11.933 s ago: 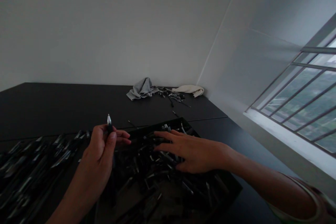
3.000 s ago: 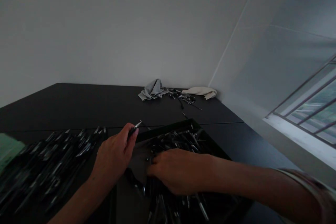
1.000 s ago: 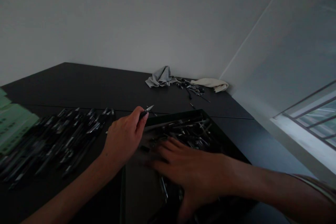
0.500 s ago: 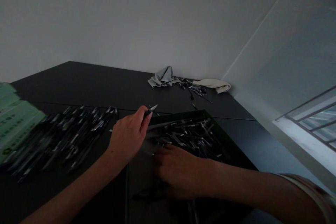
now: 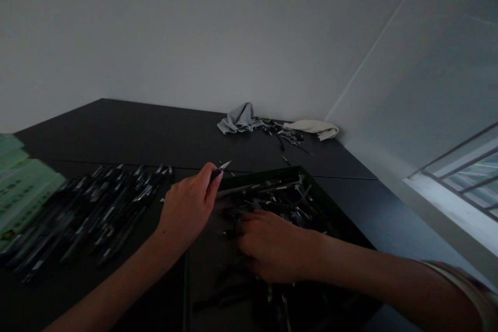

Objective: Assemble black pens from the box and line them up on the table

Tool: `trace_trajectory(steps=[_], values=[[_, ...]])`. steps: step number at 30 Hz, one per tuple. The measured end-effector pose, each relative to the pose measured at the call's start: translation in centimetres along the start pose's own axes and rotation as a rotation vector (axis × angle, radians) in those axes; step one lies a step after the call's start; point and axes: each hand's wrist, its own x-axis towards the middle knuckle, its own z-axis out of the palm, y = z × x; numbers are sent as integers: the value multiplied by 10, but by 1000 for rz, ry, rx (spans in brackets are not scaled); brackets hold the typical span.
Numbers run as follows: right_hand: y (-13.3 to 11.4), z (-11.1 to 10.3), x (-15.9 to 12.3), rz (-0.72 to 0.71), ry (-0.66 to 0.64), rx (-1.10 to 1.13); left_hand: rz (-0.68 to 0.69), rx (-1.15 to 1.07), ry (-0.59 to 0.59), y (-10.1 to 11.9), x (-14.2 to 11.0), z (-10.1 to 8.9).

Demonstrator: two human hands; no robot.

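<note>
Silver and black, a slim craft knife (image 5: 217, 172) sits pinched between the thumb and fingertips of our left hand (image 5: 189, 207), its pointed blade poking up and away past the fingers and touching nothing else. Our right hand (image 5: 274, 244) lies over a dark rectangular tray with a green-tinged rim (image 5: 307, 179), heaped with loose black-handled knives (image 5: 272, 202). Its fingers (image 5: 252, 216) curl down among them, and in this dim light we cannot tell whether they grasp one. Just left of the tray, long rows of black-handled knives (image 5: 101, 212) lie side by side on a black tabletop (image 5: 116, 137), with pale green printed sheets (image 5: 23, 192) beyond them. At the far edge, by the wall, sit a crumpled grey cloth (image 5: 239, 120), a small heap of dark metal parts (image 5: 284, 132) and a cream cloth (image 5: 313, 127).
</note>
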Motion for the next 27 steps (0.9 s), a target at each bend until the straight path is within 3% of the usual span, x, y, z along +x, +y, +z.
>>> trace_trajectory(steps=[7,17,24,27], values=[[-1,-1,4,183,42,3,-3,18,1,0,1,1],[3,-14,1,321,86,138,-4,29,-1,0,0,1],[25,-28,9,396,285,584,-15,36,-22,1,0,-1],[32,-29,12,425,279,747,-17,36,-26,0,0,-1]])
